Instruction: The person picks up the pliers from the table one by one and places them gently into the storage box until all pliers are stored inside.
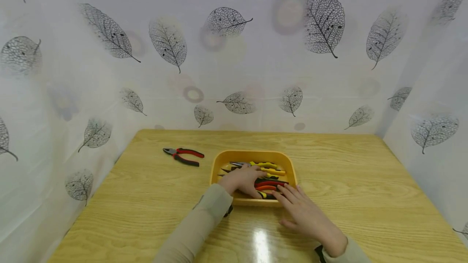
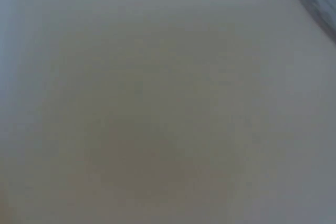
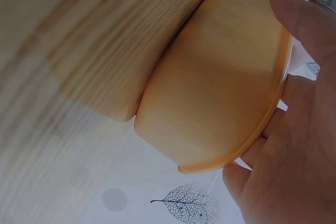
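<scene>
A yellow-orange plastic tray [image 1: 252, 202] holds several pliers with yellow-black and red handles. My left hand [image 1: 244, 178] reaches over its left side onto the tools, fingers spread apart from the thumb, beside red-handled pliers [image 1: 272, 183]. Whether its fingers grip any of them I cannot tell. Near the tray's front right corner, my right hand [image 1: 303, 214] has its fingers extended over the rim. From the right wrist view, that hand's fingers lie along the rim of the tray [image 3: 215, 82], thumb apart. Only a blurred pale surface fills the left wrist view.
One pair of red-and-black combination pliers [image 1: 183, 156] lies on the wooden table [image 1: 340, 173], left of the tray. Behind and at both sides of the table hangs a white curtain [image 1: 252, 68] printed with dark leaves.
</scene>
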`<state>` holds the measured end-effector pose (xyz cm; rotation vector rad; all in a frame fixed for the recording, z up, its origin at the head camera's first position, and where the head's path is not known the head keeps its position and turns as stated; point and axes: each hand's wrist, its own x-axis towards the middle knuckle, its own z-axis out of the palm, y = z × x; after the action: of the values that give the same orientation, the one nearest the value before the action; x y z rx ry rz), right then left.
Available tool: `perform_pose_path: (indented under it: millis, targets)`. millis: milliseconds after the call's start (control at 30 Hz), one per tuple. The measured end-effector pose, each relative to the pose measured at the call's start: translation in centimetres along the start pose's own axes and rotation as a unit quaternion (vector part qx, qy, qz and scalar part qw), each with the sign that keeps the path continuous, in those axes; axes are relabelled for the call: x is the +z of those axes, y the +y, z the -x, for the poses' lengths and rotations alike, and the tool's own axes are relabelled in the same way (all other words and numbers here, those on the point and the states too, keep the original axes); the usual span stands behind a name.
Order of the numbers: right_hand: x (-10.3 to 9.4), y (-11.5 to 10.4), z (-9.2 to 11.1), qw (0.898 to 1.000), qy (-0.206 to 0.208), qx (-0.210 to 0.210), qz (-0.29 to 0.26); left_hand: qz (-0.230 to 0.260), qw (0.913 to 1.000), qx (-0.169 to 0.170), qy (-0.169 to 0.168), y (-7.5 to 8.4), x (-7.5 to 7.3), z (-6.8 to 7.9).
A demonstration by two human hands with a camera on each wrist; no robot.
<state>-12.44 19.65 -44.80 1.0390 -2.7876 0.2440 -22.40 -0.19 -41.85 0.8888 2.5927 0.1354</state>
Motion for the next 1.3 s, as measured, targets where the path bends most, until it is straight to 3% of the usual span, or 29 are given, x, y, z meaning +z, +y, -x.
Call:
perform_pose_path:
  millis: [700,1100,1300]
  targets:
    - [0.06,0.0,0.22,1.0,-0.002,-0.002,0.005,0.024,0.9983,-0.011,-0.053,-0.21,-0.47,-0.52]
    - [0.05,0.12,0.09,1.0,0.002,-0.004,0.005,0.031,0.9982,-0.01,-0.05,-0.72,-0.37,-0.71]
    - [0.05,0.07,0.06,1.0,0.006,-0.004,0.005,0.03,0.9986,0.005,-0.044,-0.79,-0.4,-0.53]
